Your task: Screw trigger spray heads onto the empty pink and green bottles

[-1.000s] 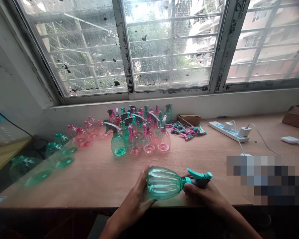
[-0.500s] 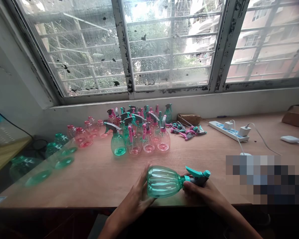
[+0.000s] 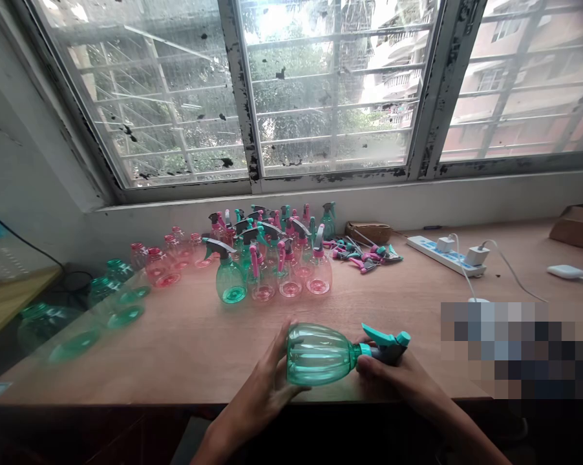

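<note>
A clear green spray bottle (image 3: 320, 354) lies on its side in the air above the table's front edge, base to the left. My left hand (image 3: 275, 368) is wrapped around its base end. At the neck, my right hand (image 3: 386, 371) grips the collar below the teal and dark grey spray head (image 3: 388, 342). The head sits on the bottle's neck; how tightly, I cannot tell. Several bottles with heads on, such as a green one (image 3: 231, 281) and a pink one (image 3: 318, 271), stand grouped beyond my hands.
Headless pink bottles (image 3: 161, 266) and green bottles (image 3: 59, 326) stand along the left. Loose spray heads (image 3: 364, 254) lie in a pile before a brown pouch (image 3: 368, 231). A white power strip (image 3: 444, 256) with cords and a cardboard box (image 3: 577, 225) are at right.
Hardly anything differs. The fingers of my right hand have shifted slightly at the collar, while the bottle and my left hand stay in place.
</note>
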The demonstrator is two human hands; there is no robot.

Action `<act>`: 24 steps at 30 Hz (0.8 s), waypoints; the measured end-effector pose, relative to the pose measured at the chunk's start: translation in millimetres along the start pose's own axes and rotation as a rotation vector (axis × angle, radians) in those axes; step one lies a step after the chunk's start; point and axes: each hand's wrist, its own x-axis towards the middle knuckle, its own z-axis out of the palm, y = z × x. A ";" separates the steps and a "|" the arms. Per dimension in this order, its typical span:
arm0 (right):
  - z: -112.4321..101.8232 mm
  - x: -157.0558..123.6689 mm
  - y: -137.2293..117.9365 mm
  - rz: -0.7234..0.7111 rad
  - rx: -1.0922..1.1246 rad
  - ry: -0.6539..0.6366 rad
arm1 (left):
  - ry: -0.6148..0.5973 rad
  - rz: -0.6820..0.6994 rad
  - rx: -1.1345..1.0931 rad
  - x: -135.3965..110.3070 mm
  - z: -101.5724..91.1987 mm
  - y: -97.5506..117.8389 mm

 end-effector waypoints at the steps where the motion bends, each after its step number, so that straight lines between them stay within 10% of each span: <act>1: 0.3 -0.8 -0.2 -0.002 0.004 0.003 | -0.003 -0.009 0.017 -0.3 -0.9 1.5; 24: 4.4 -6.8 -3.9 0.004 0.003 0.036 | -0.084 -0.029 -0.010 -5.1 -9.1 18.5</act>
